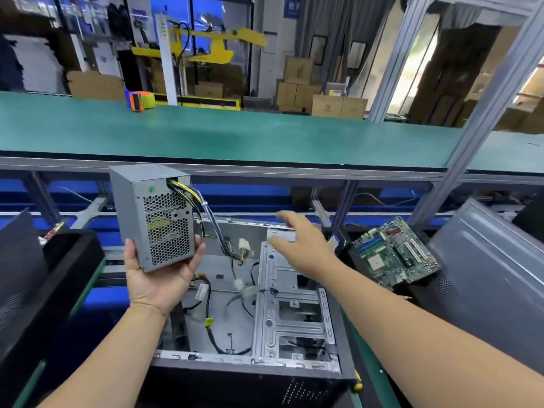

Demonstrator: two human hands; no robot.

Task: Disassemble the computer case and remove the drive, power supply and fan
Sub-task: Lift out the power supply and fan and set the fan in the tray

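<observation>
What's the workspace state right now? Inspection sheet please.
Surface: green conveyor belt, bare in the middle.
Job's things: power supply lifted out; computer case open.
Clutter: motherboard right; tape dispenser on belt.
Grippers: left hand holds power supply; right hand open over case.
Cables: power supply cable bundle trails into case.
Surroundings: cardboard boxes behind.

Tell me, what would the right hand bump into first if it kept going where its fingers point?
Probably the far wall of the computer case; the right hand points up-left over it. Depth is unclear.
</observation>
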